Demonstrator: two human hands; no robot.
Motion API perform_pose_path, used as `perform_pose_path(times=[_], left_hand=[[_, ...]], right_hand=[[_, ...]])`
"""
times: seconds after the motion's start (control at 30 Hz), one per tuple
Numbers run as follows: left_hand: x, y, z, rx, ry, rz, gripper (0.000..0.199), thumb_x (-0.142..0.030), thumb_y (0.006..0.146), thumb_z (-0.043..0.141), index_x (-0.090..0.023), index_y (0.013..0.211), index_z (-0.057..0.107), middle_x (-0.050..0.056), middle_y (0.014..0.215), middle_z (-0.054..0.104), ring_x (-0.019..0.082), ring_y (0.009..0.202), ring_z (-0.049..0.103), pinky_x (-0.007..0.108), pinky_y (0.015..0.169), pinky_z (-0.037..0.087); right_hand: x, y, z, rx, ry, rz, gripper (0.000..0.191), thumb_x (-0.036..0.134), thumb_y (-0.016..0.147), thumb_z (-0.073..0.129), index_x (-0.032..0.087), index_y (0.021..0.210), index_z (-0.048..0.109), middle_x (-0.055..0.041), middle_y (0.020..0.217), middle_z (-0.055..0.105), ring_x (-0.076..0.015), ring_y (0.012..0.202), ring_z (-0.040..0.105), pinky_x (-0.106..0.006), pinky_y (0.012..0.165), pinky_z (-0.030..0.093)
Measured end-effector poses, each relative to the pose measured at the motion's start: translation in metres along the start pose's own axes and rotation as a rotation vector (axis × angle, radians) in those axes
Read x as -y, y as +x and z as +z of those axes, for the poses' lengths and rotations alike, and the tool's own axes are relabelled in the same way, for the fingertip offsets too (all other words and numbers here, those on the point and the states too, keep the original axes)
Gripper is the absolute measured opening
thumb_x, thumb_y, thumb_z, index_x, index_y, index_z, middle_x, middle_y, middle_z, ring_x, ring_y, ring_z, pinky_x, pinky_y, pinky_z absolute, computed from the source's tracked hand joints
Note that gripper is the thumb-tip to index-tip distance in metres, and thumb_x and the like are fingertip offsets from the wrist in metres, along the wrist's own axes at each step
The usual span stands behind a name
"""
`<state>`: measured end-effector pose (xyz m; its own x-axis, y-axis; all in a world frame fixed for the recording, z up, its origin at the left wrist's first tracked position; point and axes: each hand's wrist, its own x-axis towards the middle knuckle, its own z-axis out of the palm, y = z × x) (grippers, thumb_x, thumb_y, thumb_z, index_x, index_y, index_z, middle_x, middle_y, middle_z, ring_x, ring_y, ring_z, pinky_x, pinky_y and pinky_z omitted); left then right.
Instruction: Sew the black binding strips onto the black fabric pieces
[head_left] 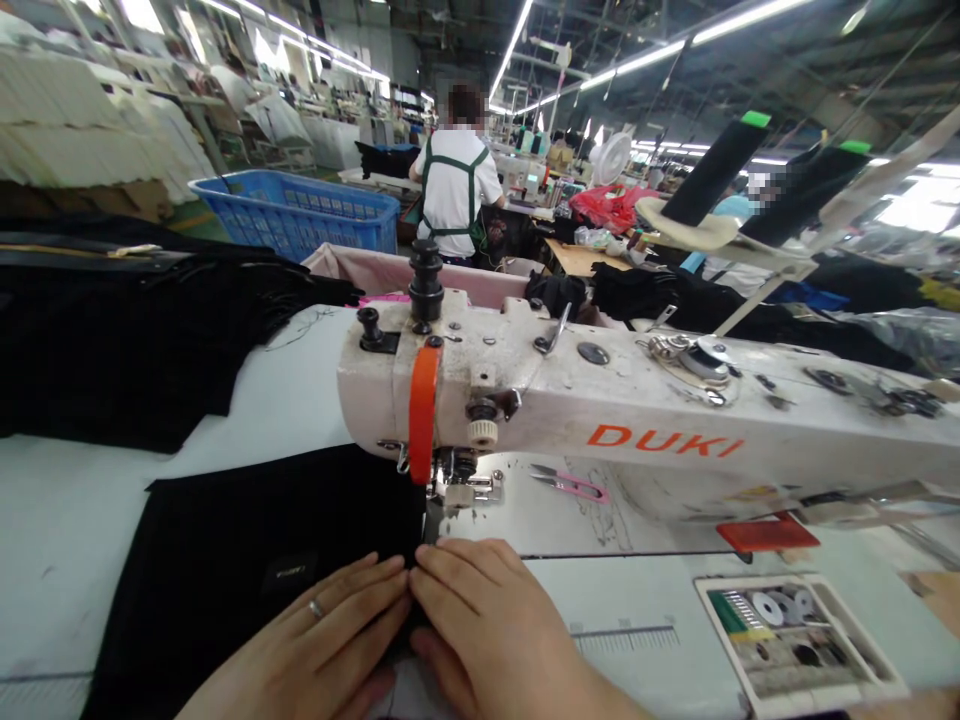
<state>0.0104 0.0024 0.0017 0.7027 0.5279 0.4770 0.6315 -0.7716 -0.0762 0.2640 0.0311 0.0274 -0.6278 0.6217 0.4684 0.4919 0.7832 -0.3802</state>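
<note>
A black fabric piece with a small dark label lies on the sewing machine table, its right edge at the presser foot. My left hand, with a ring on one finger, grips the near right edge of this piece, fingers long over the cloth and thumb low. Fingertips touching the left ones, my right hand grips the same edge just in front of the foot. What lies under both palms is hidden. Above stands the white sewing machine head with an orange lever-like strip.
Pink-handled thread snips lie under the machine arm. A tray of bobbins is set in the table at right. Stacked black pieces lie at left. Behind are a blue basket and a person facing away.
</note>
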Motion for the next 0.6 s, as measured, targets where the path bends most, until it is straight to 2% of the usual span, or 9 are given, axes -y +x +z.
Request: perform_pose_path(times=[0.13, 0.23, 0.33, 0.47, 0.6], left_hand=[[0.014, 0.01, -0.003, 0.094, -0.06, -0.035, 0.046, -0.035, 0.1, 0.066, -0.025, 0.145, 0.064, -0.001, 0.149, 0.066, 0.018, 0.134, 0.065, 0.025, 0.12, 0.048], [0.027, 0.017, 0.0, 0.131, -0.14, -0.106, 0.045, -0.033, 0.099, 0.066, -0.029, 0.144, 0.064, -0.001, 0.146, 0.068, 0.019, 0.13, 0.068, 0.03, 0.112, 0.057], [0.039, 0.023, 0.006, 0.169, -0.176, -0.115, 0.045, -0.028, 0.099, 0.065, -0.031, 0.144, 0.063, -0.001, 0.147, 0.067, 0.021, 0.133, 0.066, 0.036, 0.113, 0.058], [0.054, 0.032, 0.013, 0.119, -0.187, -0.083, 0.039, -0.027, 0.102, 0.061, -0.026, 0.141, 0.063, 0.003, 0.143, 0.07, 0.021, 0.13, 0.068, 0.039, 0.111, 0.059], [0.066, 0.043, 0.017, 0.087, -0.182, -0.076, 0.034, -0.026, 0.103, 0.057, -0.024, 0.137, 0.065, 0.006, 0.132, 0.074, 0.023, 0.123, 0.072, 0.041, 0.108, 0.062]], right_hand=[[-0.006, 0.01, -0.002, 0.109, -0.01, 0.028, 0.018, 0.024, 0.105, 0.062, 0.019, 0.121, 0.069, -0.0053, 0.129, 0.075, -0.0241, 0.12, 0.065, -0.039, 0.105, 0.051], [-0.011, 0.018, -0.004, 0.16, -0.036, 0.04, 0.018, 0.022, 0.105, 0.061, 0.019, 0.12, 0.07, -0.0055, 0.125, 0.076, -0.0238, 0.115, 0.067, -0.039, 0.102, 0.052], [-0.015, 0.027, -0.006, 0.203, -0.082, 0.045, 0.019, 0.023, 0.105, 0.061, 0.018, 0.121, 0.07, -0.0062, 0.119, 0.075, -0.0249, 0.107, 0.067, -0.041, 0.095, 0.054], [-0.022, 0.035, -0.004, 0.218, -0.135, 0.075, 0.02, 0.026, 0.103, 0.063, 0.017, 0.119, 0.071, -0.0084, 0.114, 0.073, -0.0289, 0.107, 0.064, -0.045, 0.094, 0.054], [-0.03, 0.039, 0.001, 0.193, -0.162, 0.112, 0.022, 0.025, 0.104, 0.061, 0.017, 0.121, 0.071, -0.0106, 0.117, 0.072, -0.0309, 0.107, 0.062, -0.047, 0.094, 0.055]])
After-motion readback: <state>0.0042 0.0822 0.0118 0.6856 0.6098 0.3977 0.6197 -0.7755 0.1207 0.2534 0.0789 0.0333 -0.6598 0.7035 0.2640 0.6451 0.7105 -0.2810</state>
